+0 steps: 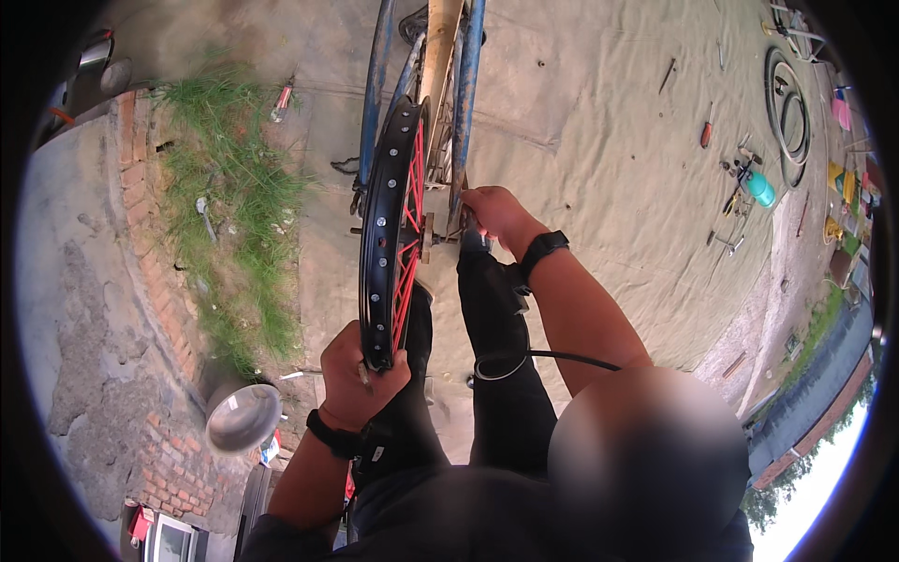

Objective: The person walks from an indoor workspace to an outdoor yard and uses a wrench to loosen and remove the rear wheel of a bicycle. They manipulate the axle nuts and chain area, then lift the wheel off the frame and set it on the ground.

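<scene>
A bicycle wheel with a black rim (376, 272) and red spokes (412, 187) stands upright in front of me, bare of a tire. It sits between the tubes of a blue bicycle frame (465, 84), with its axle (448, 241) beside the end of the right tube. My left hand (367, 375) is closed around the near edge of the rim. To the right of the hub, my right hand (504, 220) is closed at the lower end of the right frame tube. Its fingertips are partly hidden.
A metal bowl (243, 419) lies at the lower left, below a strip of grass (234, 197). Along the right are a screwdriver (707, 134), a turquoise bottle (758, 189), several small tools and tires (785, 112). Bricks (140, 206) edge the left side.
</scene>
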`<act>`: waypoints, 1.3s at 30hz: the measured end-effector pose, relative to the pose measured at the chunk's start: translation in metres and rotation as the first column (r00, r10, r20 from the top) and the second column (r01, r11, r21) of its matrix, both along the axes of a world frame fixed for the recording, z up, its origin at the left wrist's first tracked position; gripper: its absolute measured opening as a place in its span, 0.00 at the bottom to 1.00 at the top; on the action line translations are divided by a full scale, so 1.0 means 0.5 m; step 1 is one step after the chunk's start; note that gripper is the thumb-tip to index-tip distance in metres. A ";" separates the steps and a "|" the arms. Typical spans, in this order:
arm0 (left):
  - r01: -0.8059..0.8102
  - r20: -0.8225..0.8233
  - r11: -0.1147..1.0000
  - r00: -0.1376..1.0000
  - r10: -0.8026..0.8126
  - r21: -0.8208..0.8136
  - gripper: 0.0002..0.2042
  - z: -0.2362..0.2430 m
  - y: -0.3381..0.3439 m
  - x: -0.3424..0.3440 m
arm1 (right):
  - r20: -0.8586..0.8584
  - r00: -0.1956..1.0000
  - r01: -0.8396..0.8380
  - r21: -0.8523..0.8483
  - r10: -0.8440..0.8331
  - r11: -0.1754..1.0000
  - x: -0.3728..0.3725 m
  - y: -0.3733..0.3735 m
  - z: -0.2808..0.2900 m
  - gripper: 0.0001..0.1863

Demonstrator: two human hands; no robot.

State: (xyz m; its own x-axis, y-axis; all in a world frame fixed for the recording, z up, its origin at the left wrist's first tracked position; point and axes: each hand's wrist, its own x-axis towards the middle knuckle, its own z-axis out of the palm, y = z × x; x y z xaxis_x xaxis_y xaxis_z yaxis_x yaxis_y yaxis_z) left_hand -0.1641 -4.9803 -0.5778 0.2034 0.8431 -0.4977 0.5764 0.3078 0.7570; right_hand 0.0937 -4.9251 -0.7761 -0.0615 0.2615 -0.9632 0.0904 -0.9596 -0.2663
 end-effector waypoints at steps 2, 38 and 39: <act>0.036 -0.035 0.999 0.999 -0.035 0.026 0.08 0.000 -0.018 -0.019 | -0.027 0.999 0.032 0.037 -0.031 0.999 -0.001 -0.013 -0.030 0.20; -0.257 0.088 0.966 0.963 0.257 -0.008 0.09 0.324 -0.355 -0.046 | -0.277 0.951 0.177 0.108 -0.141 0.978 0.007 -0.438 0.405 0.11; -0.235 0.065 0.970 0.971 0.231 0.060 0.09 0.335 -0.362 -0.039 | -0.292 0.946 0.184 0.113 -0.144 0.976 0.005 -0.457 0.418 0.10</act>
State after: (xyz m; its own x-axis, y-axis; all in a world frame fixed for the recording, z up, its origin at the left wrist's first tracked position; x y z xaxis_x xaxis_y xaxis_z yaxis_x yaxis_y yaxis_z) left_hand -0.1838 -5.1611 -0.4101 0.0240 0.9017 -0.4317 0.4500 0.3758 0.8101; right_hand 0.0963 -5.1534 -0.5672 -0.2686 0.4191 -0.8673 -0.1625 -0.9072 -0.3880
